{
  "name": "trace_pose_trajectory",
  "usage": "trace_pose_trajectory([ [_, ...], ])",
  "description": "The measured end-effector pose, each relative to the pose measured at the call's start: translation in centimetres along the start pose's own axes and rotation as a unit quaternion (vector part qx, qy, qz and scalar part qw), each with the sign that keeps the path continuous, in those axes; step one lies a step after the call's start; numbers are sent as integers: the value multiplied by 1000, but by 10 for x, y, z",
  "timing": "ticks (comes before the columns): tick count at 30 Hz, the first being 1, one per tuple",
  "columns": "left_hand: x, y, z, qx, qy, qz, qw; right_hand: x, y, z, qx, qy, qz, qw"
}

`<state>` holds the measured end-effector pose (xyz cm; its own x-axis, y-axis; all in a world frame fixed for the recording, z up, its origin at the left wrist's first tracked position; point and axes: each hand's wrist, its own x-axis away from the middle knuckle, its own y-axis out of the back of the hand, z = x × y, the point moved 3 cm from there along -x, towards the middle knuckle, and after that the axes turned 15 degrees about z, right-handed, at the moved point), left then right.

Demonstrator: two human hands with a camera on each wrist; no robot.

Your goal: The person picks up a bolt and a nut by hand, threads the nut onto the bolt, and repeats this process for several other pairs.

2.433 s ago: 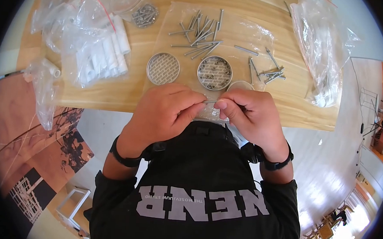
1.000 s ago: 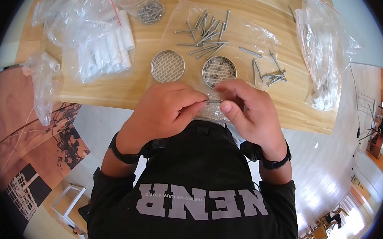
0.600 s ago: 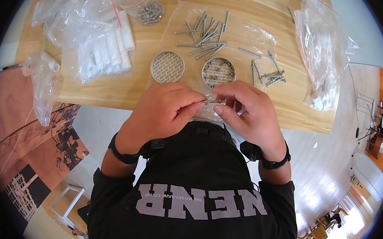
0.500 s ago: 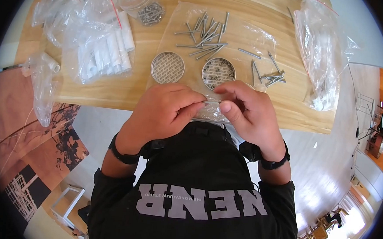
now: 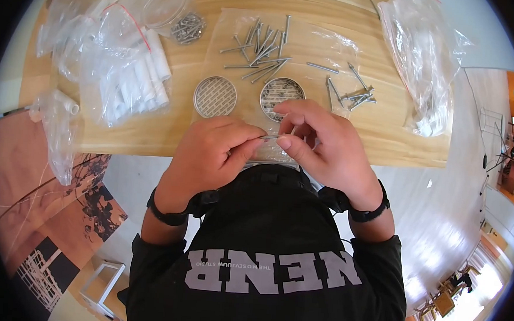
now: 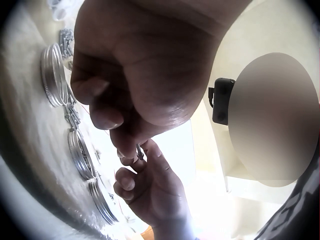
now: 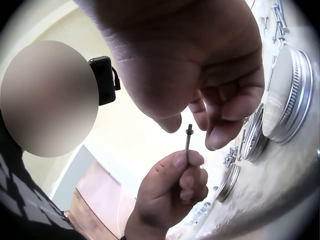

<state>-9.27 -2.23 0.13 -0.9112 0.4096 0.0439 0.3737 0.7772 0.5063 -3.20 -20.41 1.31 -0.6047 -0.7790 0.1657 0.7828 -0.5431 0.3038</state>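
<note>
My left hand (image 5: 210, 149) pinches a thin metal bolt (image 7: 187, 145) between thumb and index finger near the table's front edge. A small nut (image 7: 189, 132) sits on the bolt close to its free end. Around that end hover the thumb and fingers of my right hand (image 5: 326, 135), spread apart, with a gap to the nut in the right wrist view. Just beyond the hands lie two round metal lids: a left one (image 5: 215, 97) with a patterned inside, and another (image 5: 262, 105) holding several small nuts. A third lid (image 7: 295, 95) shows under the right hand.
Loose bolts (image 5: 287, 30) lie on a flat plastic sheet (image 5: 216, 55), with more bolts (image 5: 360, 97) to the right. A clear jar (image 5: 190, 28) of small hardware stands back left. White tubes (image 5: 147, 80) in plastic bags are at left; another clear bag (image 5: 421, 70) is at right.
The right thumb and index finger, earlier together at the bolt's end, repeatedly part and close and are now spread. The left hand keeps its pinch. The head view has shifted slightly.
</note>
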Motion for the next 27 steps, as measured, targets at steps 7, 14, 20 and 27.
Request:
trace_pose_trajectory([
  [7,-1,-1,0,-23,-4,6,1000,1,-2,-12,126,-33,56,990],
  [14,1,1,1,-10,6,5,1000,0,-2,-1,87,51,-8,995],
  [20,1,0,0,-12,16,13,1000,0,1,-6,111,-33,46,992],
  [27,1,1,1,-2,17,24,1000,-1,-4,-8,127,88,-23,988],
])
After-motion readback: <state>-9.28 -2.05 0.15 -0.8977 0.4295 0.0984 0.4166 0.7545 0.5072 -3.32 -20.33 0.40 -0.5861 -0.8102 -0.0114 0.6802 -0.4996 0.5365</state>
